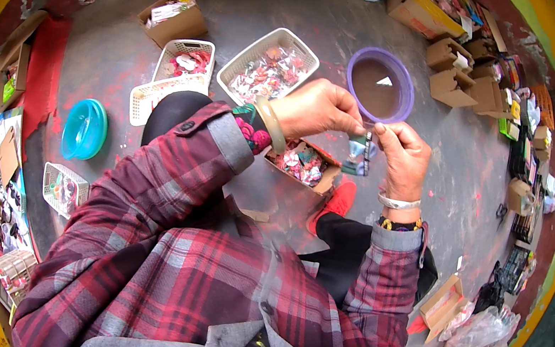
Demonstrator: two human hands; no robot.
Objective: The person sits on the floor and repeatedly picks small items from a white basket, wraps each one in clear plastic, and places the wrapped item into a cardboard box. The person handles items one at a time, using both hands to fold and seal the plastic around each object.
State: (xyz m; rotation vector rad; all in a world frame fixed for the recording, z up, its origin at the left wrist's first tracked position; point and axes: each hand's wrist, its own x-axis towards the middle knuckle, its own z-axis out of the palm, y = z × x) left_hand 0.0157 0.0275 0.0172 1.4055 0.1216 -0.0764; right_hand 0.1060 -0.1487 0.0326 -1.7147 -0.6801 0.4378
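My left hand (324, 111) reaches in from the left, its thumb and fingers pinched together. My right hand (405, 158) faces it, also pinching. Between the fingertips hangs a small clear plastic packet (358, 155) with blue-green contents and a dark patterned strip along its side; what is inside is too small to make out. Both hands seem to hold its top edge. Below the left wrist, a cardboard box (329, 180) of red, white and green pieces stands on the floor. Just beyond the hands is a purple basin (408, 107) with brownish contents and a white scrap.
A cream basket (237, 49) of packed pink flower pieces stands ahead, with smaller white baskets (137, 104) and an open carton (184, 23) to its left. Turquoise basins (85, 129) sit further left. Cartons (454, 87) and plastic bags (479, 336) line the right wall.
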